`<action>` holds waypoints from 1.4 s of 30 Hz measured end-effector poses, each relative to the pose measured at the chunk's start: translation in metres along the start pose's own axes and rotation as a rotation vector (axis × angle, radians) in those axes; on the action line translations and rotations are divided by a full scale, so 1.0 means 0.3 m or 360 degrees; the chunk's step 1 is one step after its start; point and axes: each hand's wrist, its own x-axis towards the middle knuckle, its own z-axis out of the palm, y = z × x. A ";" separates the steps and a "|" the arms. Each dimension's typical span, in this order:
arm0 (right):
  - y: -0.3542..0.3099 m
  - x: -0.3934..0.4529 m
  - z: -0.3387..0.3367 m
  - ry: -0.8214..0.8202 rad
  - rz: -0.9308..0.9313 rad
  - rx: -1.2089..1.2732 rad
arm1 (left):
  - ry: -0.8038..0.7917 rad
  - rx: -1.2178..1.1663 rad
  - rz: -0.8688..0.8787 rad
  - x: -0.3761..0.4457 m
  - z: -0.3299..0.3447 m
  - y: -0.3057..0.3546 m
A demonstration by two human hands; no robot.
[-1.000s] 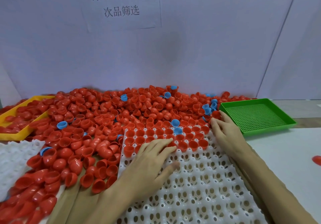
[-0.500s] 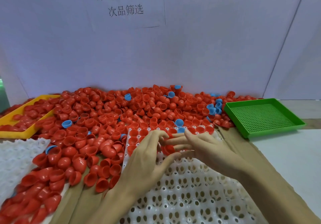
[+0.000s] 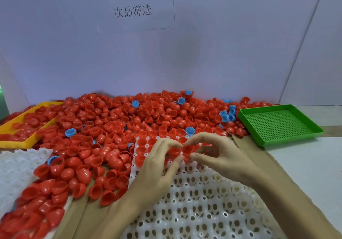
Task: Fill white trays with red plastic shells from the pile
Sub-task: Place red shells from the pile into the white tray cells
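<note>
A big pile of red shells (image 3: 118, 127) covers the table's back and left, with a few blue shells mixed in. A white tray (image 3: 199, 207) with round pockets lies in front of me; its far rows hold red shells. Over those rows my left hand (image 3: 157, 166) and my right hand (image 3: 220, 155) meet. My left fingers curl around a red shell (image 3: 174, 151). My right thumb and forefinger pinch another red shell (image 3: 188, 150) beside it.
A green perforated tray (image 3: 279, 123) stands at the right. A yellow tray (image 3: 26, 127) with red shells sits at the far left. A second white tray (image 3: 14, 172) lies at the left, partly under shells. Brown cardboard (image 3: 246, 146) lies under the trays.
My right hand came in from the pile's right edge to the tray's middle and met my left hand. Both hands now hold red shells over the filled rows.
</note>
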 end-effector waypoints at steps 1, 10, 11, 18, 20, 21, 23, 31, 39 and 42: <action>-0.001 -0.002 -0.002 0.0006 0.0008 0.0010 | 0.0025 -0.0008 -0.0011 0.000 -0.002 0.002; -0.009 -0.004 0.000 0.0049 0.0095 0.0119 | 0.0088 -0.0075 -0.0102 0.003 -0.001 0.004; -0.009 -0.007 -0.003 0.0043 0.0090 0.0130 | 0.0082 -0.0074 -0.0111 0.003 -0.003 0.005; -0.014 -0.006 0.001 0.0003 0.0007 0.0015 | 0.0021 -0.0080 -0.0146 0.004 -0.003 0.005; -0.016 -0.006 0.003 0.0042 0.0023 0.0035 | 0.0004 -0.0120 -0.0138 0.003 -0.004 0.007; -0.019 -0.006 0.003 0.0058 0.0032 0.0043 | -0.0016 -0.0134 -0.0128 0.001 -0.004 0.006; -0.024 -0.007 0.003 0.0078 0.0048 0.0024 | -0.0046 -0.0100 -0.0098 -0.003 -0.001 0.007; -0.004 0.000 0.000 0.0154 -0.0044 -0.0092 | -0.0182 0.0031 -0.0115 -0.003 0.007 -0.005; 0.070 0.007 -0.139 0.0795 0.0120 -0.0879 | -0.0387 0.0418 0.0049 -0.009 0.010 -0.008; 0.093 -0.008 -0.183 0.0751 0.0296 -0.1068 | -0.0389 0.0463 0.0095 -0.008 0.013 -0.009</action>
